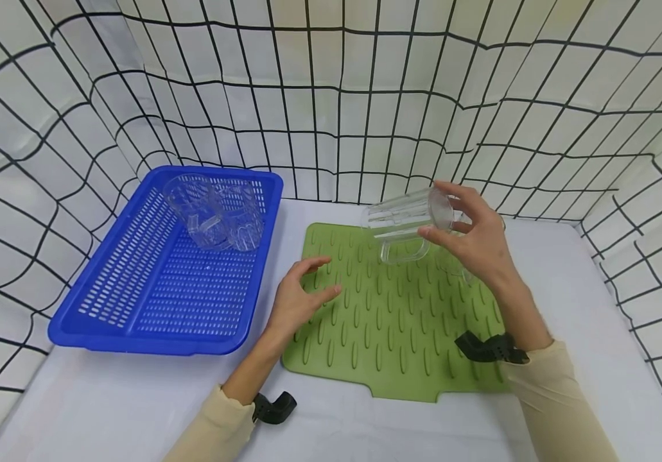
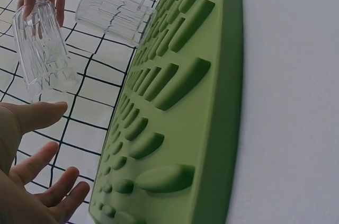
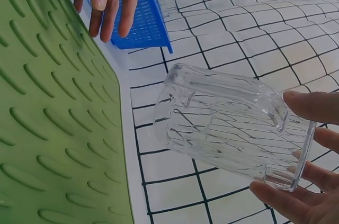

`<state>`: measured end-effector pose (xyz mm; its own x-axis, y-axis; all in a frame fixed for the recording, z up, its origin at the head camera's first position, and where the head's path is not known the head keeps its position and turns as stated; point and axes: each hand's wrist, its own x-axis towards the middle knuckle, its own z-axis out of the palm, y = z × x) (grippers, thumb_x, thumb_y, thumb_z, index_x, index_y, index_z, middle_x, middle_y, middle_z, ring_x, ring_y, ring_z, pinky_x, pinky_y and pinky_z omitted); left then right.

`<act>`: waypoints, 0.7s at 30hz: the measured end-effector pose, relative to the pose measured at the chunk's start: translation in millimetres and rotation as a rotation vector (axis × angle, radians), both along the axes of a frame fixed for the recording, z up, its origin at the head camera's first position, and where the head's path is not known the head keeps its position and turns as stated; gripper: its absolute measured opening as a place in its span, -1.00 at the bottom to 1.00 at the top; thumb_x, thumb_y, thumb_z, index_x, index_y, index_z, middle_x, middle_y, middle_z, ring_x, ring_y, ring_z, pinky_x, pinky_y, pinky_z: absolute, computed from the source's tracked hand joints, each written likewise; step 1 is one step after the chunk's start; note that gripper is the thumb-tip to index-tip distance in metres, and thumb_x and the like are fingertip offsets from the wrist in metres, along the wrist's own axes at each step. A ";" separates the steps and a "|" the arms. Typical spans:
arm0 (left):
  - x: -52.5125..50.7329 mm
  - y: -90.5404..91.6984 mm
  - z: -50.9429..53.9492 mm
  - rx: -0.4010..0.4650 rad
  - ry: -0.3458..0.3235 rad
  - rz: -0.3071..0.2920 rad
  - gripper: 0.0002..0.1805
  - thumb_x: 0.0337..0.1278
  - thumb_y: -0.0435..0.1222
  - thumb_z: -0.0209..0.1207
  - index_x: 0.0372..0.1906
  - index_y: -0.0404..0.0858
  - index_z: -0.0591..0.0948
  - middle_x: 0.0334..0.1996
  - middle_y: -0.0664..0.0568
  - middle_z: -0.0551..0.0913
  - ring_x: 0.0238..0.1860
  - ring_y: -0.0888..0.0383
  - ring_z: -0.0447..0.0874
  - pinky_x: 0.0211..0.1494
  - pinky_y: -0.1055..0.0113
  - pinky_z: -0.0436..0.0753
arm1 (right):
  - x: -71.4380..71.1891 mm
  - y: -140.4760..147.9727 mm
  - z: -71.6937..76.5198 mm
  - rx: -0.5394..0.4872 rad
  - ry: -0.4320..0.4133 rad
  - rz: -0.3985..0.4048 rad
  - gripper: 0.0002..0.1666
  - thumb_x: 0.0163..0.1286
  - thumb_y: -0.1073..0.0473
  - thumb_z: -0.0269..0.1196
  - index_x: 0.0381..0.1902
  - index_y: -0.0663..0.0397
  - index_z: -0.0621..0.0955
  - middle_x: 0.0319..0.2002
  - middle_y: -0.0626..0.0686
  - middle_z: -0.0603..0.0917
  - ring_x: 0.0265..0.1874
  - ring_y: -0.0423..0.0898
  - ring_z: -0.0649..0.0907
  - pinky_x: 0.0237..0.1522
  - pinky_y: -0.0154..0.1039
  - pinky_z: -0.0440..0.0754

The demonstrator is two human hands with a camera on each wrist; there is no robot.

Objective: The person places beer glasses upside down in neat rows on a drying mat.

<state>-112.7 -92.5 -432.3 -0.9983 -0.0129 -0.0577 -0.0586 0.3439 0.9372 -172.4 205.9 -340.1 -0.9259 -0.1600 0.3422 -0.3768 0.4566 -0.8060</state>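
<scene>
My right hand (image 1: pixel 478 240) grips a clear glass mug (image 1: pixel 400 215) by one end, fingers and thumb spread around its edge. The mug is tilted nearly sideways above the green studded mat (image 1: pixel 377 340), its handle on the lower side in the head view. Over the mat's left part, my left hand (image 1: pixel 298 298) holds nothing, its fingers apart and relaxed. Another clear glass mug (image 2: pixel 114 12) stands on the mat in the left wrist view; in the head view my right hand mostly hides it.
A blue perforated basket (image 1: pixel 151 346) stands left of the mat, with clear glass mugs (image 1: pixel 244 221) lying at its far end. White cloth (image 1: pixel 331 427) covers the table. Black wire grid (image 1: pixel 339 90) walls rise at the back and both sides.
</scene>
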 end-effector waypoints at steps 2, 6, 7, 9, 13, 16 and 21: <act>-0.2 -0.6 -1.5 -0.009 0.004 -0.004 -0.33 0.08 -0.28 0.52 0.34 -0.07 0.60 0.37 -0.03 0.56 0.47 -0.06 0.43 0.56 -0.09 0.40 | -1.4 -0.2 -0.3 0.005 0.002 0.005 -0.06 0.17 0.31 0.56 0.49 -0.08 0.47 0.38 0.10 0.52 0.35 0.13 0.57 -0.01 -0.61 0.64; -0.6 -1.2 -4.1 -0.028 0.006 -0.014 -0.33 0.07 -0.30 0.52 0.34 -0.08 0.60 0.38 -0.06 0.55 0.47 -0.07 0.44 0.58 -0.08 0.38 | -3.0 -0.6 -0.5 0.033 0.000 0.001 -0.06 0.16 0.29 0.57 0.49 -0.08 0.48 0.35 0.11 0.53 0.34 0.14 0.58 -0.02 -0.63 0.63; -0.6 -1.3 -4.6 -0.031 0.005 -0.016 -0.33 0.06 -0.31 0.52 0.34 -0.08 0.61 0.38 -0.07 0.55 0.47 -0.08 0.44 0.59 -0.08 0.37 | -3.3 -0.6 -0.3 0.038 -0.004 0.001 -0.06 0.16 0.29 0.58 0.49 -0.09 0.48 0.34 0.11 0.54 0.34 0.13 0.57 -0.01 -0.63 0.62; -0.6 -1.4 -5.6 -0.037 0.004 -0.021 -0.34 0.06 -0.33 0.52 0.33 -0.09 0.61 0.38 -0.07 0.55 0.47 -0.09 0.44 0.58 -0.10 0.37 | -3.8 -0.3 0.2 0.051 -0.015 -0.001 -0.06 0.15 0.29 0.58 0.49 -0.10 0.48 0.33 0.12 0.54 0.34 0.14 0.56 0.00 -0.63 0.62; -1.9 -1.8 -7.8 -0.045 0.004 -0.032 -0.35 0.05 -0.35 0.51 0.32 -0.11 0.62 0.37 -0.10 0.56 0.46 -0.12 0.44 0.58 -0.12 0.37 | -5.1 1.2 0.0 0.081 -0.033 -0.006 -0.05 0.16 0.28 0.57 0.49 -0.11 0.48 0.32 0.14 0.54 0.36 0.16 0.54 0.02 -0.59 0.61; -3.4 -2.3 -9.0 -0.057 -0.012 -0.043 -0.34 0.05 -0.35 0.51 0.32 -0.11 0.62 0.39 -0.10 0.55 0.48 -0.13 0.43 0.60 -0.12 0.34 | -6.8 1.9 -0.7 0.113 -0.037 -0.011 -0.07 0.17 0.26 0.57 0.49 -0.12 0.49 0.31 0.13 0.55 0.36 0.14 0.54 0.04 -0.52 0.63; -5.4 -3.5 -11.3 -0.092 -0.031 -0.064 -0.34 0.03 -0.36 0.52 0.32 -0.11 0.63 0.44 -0.10 0.53 0.55 -0.15 0.36 0.64 -0.13 0.30 | -10.6 1.9 -1.0 0.177 -0.030 -0.010 -0.10 0.19 0.25 0.56 0.48 -0.12 0.50 0.34 0.12 0.55 0.33 0.08 0.55 0.11 -0.18 0.70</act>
